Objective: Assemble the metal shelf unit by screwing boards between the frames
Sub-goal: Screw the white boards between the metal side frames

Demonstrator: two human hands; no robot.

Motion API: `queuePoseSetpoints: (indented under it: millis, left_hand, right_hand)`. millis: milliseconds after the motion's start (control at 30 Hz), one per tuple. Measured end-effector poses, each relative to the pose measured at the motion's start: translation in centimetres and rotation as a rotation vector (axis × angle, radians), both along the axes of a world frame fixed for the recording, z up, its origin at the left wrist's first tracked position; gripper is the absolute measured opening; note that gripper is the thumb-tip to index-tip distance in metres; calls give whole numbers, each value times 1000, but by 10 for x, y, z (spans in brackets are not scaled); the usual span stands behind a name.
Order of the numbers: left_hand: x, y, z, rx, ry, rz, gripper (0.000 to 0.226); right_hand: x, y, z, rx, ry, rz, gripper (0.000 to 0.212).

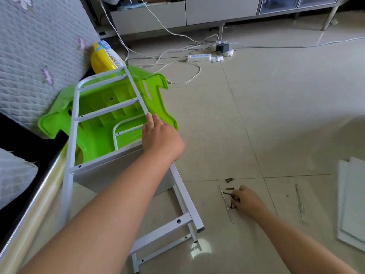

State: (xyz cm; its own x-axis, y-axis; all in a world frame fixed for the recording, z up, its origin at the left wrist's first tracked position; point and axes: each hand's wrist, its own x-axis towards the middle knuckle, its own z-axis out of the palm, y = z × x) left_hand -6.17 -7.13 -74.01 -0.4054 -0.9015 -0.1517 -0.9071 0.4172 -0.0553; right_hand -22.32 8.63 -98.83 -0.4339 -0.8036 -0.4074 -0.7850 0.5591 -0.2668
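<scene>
The tiled floor [276,119] carries a scatter of dark screws [230,189], two thin metal rods [227,205] and white boards [351,200] at the right edge. A white power strip [199,57] with tangled cables [177,50] lies farther back. The white metal frame [185,196] stands with its feet on the tiles, near an overturned green plastic stool [102,115].

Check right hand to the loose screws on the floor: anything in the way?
Nothing visible. The right hand is already at the dark screws on the tile, fingers among them; the thin metal rod lies alongside, not blocking.
</scene>
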Motion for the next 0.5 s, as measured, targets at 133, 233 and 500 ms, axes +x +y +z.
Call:
queuePoseSetpoints:
  millis: [133, 233, 500]
  left_hand:
    - [-1, 2, 0, 6, -22, 0, 62]
    - [0, 1, 0, 6, -24, -8, 61]
    - [7, 1, 4, 55, 173, -13, 61]
  right_hand:
    - [3, -9, -2, 77, -6, 13, 30]
    - [6, -14, 3, 138, 54, 7, 29]
    - [6, -23, 38, 25, 30, 4, 13]
